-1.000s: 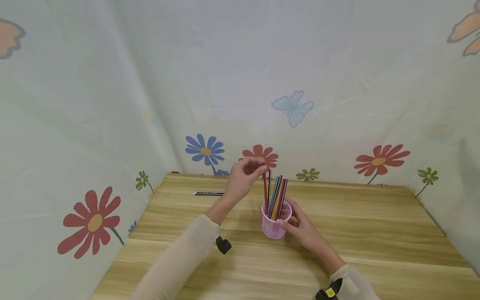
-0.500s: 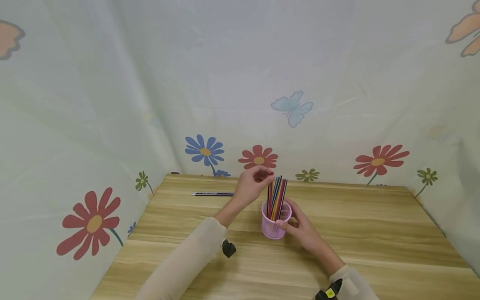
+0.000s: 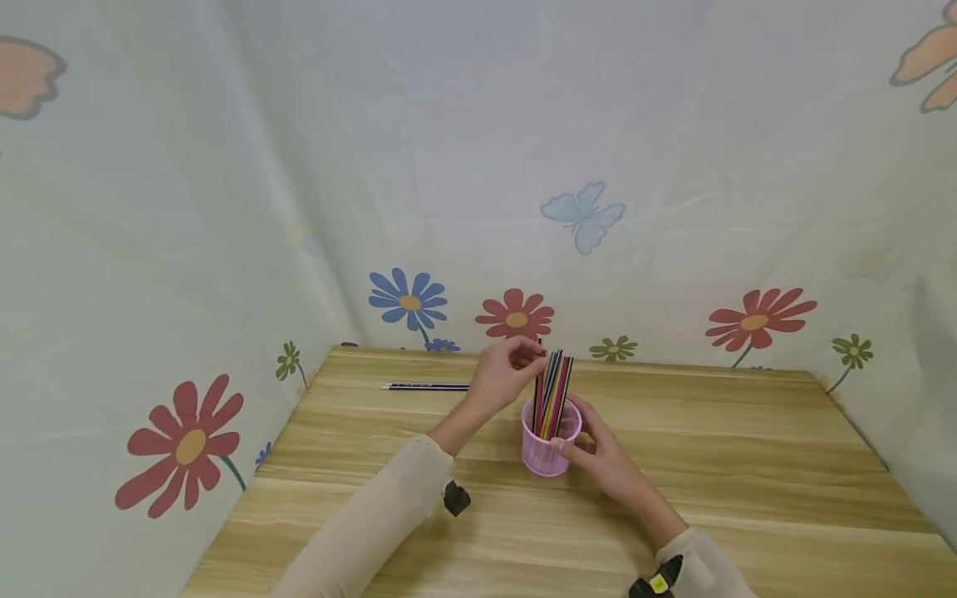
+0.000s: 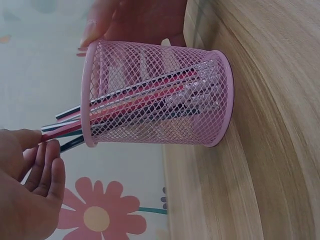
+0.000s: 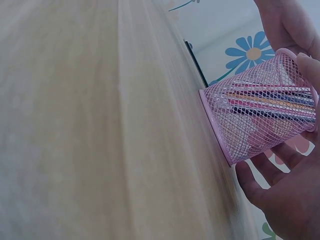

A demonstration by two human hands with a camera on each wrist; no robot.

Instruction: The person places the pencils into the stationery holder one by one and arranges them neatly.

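Observation:
A pink mesh pencil cup (image 3: 544,463) stands upright on the table with several coloured pencils (image 3: 558,390) leaning in it. Thumb and fingers of my left hand (image 3: 499,378) pinch the top end of a red pencil (image 4: 64,130), whose lower part is inside the cup. My right hand (image 3: 609,461) holds the cup from its right side, the thumb at the near rim and other fingers behind the cup. In the right wrist view, fingers (image 5: 270,172) curve around the mesh wall (image 5: 260,132).
Two dark pencils (image 3: 426,387) lie at the back left of the wooden table (image 3: 748,465), their right ends hidden behind the left hand. A flower-printed curtain (image 3: 673,274) rises behind the table and at its sides.
My left hand has come down and slightly right, lowering the red pencil deeper into the cup beside the others. The right hand and the cup have stayed in place.

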